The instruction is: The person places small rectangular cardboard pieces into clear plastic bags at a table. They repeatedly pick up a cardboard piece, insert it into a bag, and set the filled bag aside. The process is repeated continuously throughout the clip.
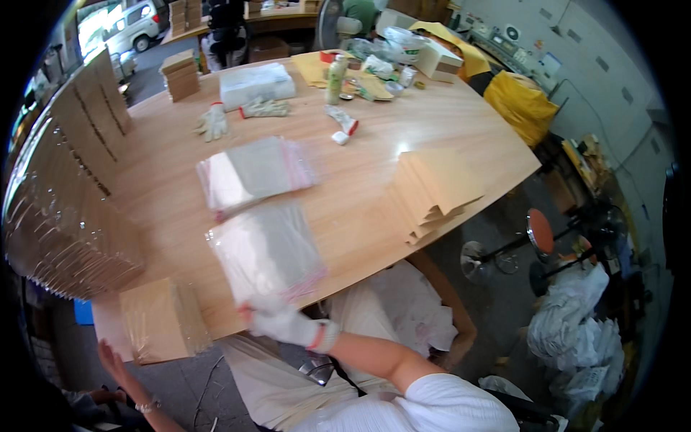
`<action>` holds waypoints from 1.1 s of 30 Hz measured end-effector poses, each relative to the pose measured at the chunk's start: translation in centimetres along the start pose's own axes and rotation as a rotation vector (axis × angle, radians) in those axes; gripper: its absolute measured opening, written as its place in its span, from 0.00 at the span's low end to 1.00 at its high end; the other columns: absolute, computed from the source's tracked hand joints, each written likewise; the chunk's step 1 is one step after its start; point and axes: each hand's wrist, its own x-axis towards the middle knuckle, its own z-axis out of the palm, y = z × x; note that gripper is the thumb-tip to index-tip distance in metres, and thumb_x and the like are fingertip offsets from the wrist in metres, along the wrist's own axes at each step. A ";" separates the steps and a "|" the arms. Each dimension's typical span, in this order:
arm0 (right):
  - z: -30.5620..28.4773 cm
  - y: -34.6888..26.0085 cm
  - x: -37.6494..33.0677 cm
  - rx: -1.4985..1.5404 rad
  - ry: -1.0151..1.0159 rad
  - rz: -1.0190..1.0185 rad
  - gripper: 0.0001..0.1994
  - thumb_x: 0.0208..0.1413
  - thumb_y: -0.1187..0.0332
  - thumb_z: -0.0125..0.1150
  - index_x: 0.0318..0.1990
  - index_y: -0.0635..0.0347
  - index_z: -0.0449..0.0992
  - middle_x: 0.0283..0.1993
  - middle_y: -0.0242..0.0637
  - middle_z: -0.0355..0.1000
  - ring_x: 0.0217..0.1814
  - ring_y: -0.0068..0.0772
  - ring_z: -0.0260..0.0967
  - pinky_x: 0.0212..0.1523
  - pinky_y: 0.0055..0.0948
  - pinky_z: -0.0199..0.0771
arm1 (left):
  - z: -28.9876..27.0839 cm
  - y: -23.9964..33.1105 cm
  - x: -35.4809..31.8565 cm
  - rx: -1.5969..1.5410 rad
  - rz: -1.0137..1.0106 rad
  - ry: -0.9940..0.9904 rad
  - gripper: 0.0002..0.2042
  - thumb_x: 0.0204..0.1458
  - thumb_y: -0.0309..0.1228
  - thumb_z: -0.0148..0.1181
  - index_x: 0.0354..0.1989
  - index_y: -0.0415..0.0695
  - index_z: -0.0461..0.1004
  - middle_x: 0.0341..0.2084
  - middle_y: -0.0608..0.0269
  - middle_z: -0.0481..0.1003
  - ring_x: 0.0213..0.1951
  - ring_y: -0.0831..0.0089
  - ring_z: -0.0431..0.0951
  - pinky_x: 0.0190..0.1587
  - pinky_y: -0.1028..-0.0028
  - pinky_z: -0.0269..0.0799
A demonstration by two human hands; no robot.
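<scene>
A stack of plastic bags (265, 252) lies at the table's (374, 165) near edge, a second bag stack (252, 175) just behind it. Fanned envelopes (432, 191) sit to the right; a wrapped card bundle (162, 320) lies left.

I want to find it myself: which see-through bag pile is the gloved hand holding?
Start at the big wooden table and go to its near edge. The right hand, in a white glove, grips the clear bag stack there. The other bag pile lies farther away, untouched.

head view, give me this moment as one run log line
right hand: gloved, grips stack of clear bags at table edge | left hand: bare, by brown envelope stack
</scene>
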 end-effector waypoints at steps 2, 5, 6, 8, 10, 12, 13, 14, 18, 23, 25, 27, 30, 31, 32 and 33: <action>-7.5 -3.4 -4.2 0.173 0.175 0.314 0.09 0.57 0.66 0.49 0.39 0.62 0.69 0.27 0.33 0.70 0.28 0.20 0.69 0.30 0.22 0.70 | 0.5 4.3 -1.4 -0.004 0.116 0.122 0.22 0.56 0.33 0.44 0.57 0.35 0.54 0.56 0.53 0.59 0.58 0.64 0.58 0.59 0.68 0.51; -18.8 -4.9 -9.5 -0.116 0.746 0.104 0.11 0.58 0.61 0.49 0.28 0.56 0.65 0.24 0.32 0.67 0.25 0.24 0.66 0.29 0.25 0.71 | 2.6 9.7 -2.8 -0.114 0.219 0.187 0.19 0.55 0.30 0.44 0.54 0.35 0.58 0.51 0.52 0.64 0.52 0.64 0.66 0.55 0.68 0.58; -22.0 -6.3 -9.3 0.361 1.093 0.115 0.13 0.58 0.61 0.45 0.24 0.55 0.67 0.21 0.32 0.68 0.23 0.26 0.67 0.25 0.29 0.68 | 2.6 9.9 -3.4 -0.107 0.243 0.160 0.19 0.56 0.31 0.44 0.54 0.35 0.57 0.51 0.53 0.64 0.51 0.64 0.66 0.55 0.68 0.59; -30.1 -6.3 -12.2 0.640 1.217 0.141 0.16 0.56 0.53 0.48 0.31 0.56 0.68 0.27 0.35 0.70 0.27 0.31 0.68 0.29 0.29 0.71 | 3.2 11.6 -4.2 -0.103 0.300 0.080 0.18 0.57 0.31 0.43 0.54 0.35 0.57 0.48 0.54 0.65 0.47 0.65 0.68 0.52 0.68 0.60; -33.5 -8.0 -12.5 0.550 1.267 0.194 0.22 0.54 0.47 0.50 0.45 0.56 0.64 0.43 0.38 0.67 0.43 0.35 0.67 0.41 0.36 0.70 | 4.8 11.9 -5.4 -0.138 0.337 -0.007 0.17 0.57 0.30 0.43 0.53 0.35 0.57 0.43 0.54 0.68 0.41 0.67 0.70 0.48 0.70 0.63; -35.9 -9.1 -11.2 0.593 1.255 0.311 0.22 0.52 0.48 0.53 0.45 0.55 0.65 0.44 0.38 0.66 0.45 0.37 0.65 0.44 0.38 0.67 | 8.2 15.8 -6.7 -0.171 0.425 -0.062 0.17 0.57 0.28 0.43 0.54 0.36 0.55 0.32 0.54 0.70 0.33 0.70 0.69 0.41 0.73 0.64; -36.3 -9.0 -11.0 0.546 1.235 0.334 0.21 0.52 0.50 0.54 0.45 0.54 0.65 0.44 0.38 0.67 0.44 0.37 0.65 0.43 0.38 0.67 | 9.1 17.1 -7.1 -0.177 0.453 -0.112 0.18 0.57 0.27 0.43 0.54 0.36 0.54 0.31 0.54 0.70 0.32 0.70 0.69 0.40 0.73 0.64; -36.5 -9.1 -10.7 0.497 1.213 0.356 0.20 0.52 0.51 0.54 0.45 0.54 0.65 0.43 0.37 0.67 0.44 0.38 0.66 0.43 0.38 0.67 | 9.8 18.0 -7.4 -0.182 0.480 -0.162 0.18 0.56 0.27 0.43 0.55 0.37 0.53 0.29 0.54 0.70 0.31 0.70 0.70 0.39 0.73 0.65; -39.1 -8.6 -11.5 0.363 1.161 0.384 0.16 0.52 0.56 0.55 0.44 0.52 0.66 0.42 0.36 0.67 0.43 0.38 0.66 0.41 0.38 0.67 | 13.3 19.5 -8.2 -0.320 0.553 -0.290 0.18 0.55 0.25 0.45 0.54 0.39 0.53 0.26 0.55 0.71 0.26 0.71 0.70 0.34 0.73 0.66; -36.6 -11.2 -9.3 0.164 1.128 0.117 0.15 0.52 0.66 0.53 0.47 0.58 0.64 0.42 0.35 0.66 0.41 0.36 0.67 0.32 0.38 0.73 | 15.7 21.4 -9.3 -0.392 0.334 -0.397 0.09 0.45 0.17 0.46 0.37 0.36 0.65 0.23 0.57 0.75 0.27 0.71 0.73 0.34 0.74 0.68; -33.8 -13.4 -8.7 -0.088 1.056 0.060 0.15 0.53 0.67 0.52 0.47 0.61 0.64 0.42 0.36 0.67 0.42 0.30 0.66 0.36 0.31 0.70 | 16.6 22.2 -9.2 -0.405 0.333 -0.541 0.09 0.46 0.18 0.47 0.36 0.37 0.66 0.23 0.57 0.75 0.30 0.69 0.75 0.36 0.73 0.68; -32.0 -14.3 -8.9 -0.448 0.891 0.080 0.14 0.54 0.69 0.52 0.47 0.63 0.65 0.42 0.36 0.68 0.41 0.28 0.67 0.37 0.28 0.69 | 18.1 23.6 -9.1 -0.369 0.316 -0.607 0.09 0.46 0.19 0.51 0.38 0.37 0.67 0.25 0.57 0.76 0.32 0.66 0.76 0.38 0.72 0.69; -24.2 -16.5 -5.5 -0.601 0.655 -0.065 0.08 0.50 0.73 0.55 0.37 0.65 0.69 0.28 0.33 0.69 0.28 0.20 0.65 0.28 0.20 0.65 | 21.2 24.4 -8.1 -0.357 0.265 -0.720 0.25 0.45 0.23 0.57 0.53 0.39 0.58 0.47 0.53 0.66 0.50 0.63 0.67 0.51 0.67 0.61; -23.5 -14.8 -5.6 -0.609 0.524 -0.060 0.08 0.48 0.74 0.55 0.36 0.65 0.69 0.27 0.33 0.69 0.27 0.21 0.65 0.28 0.22 0.65 | 22.5 24.3 -8.0 -0.379 0.227 -0.719 0.32 0.44 0.24 0.59 0.59 0.40 0.52 0.56 0.52 0.60 0.56 0.62 0.61 0.56 0.66 0.56; -22.4 -13.8 -5.5 -0.677 0.416 -0.039 0.09 0.46 0.75 0.56 0.36 0.65 0.69 0.26 0.35 0.69 0.26 0.23 0.65 0.27 0.23 0.66 | 23.7 24.4 -7.9 -0.454 0.159 -0.757 0.37 0.44 0.25 0.60 0.62 0.42 0.44 0.59 0.53 0.54 0.59 0.62 0.55 0.58 0.64 0.50; -21.3 -12.7 -5.2 -0.734 0.300 -0.028 0.09 0.45 0.76 0.56 0.36 0.65 0.69 0.26 0.36 0.69 0.25 0.24 0.66 0.26 0.25 0.66 | 24.3 24.0 -7.7 -0.523 0.083 -0.785 0.43 0.43 0.26 0.61 0.64 0.43 0.36 0.62 0.54 0.48 0.62 0.62 0.49 0.60 0.63 0.45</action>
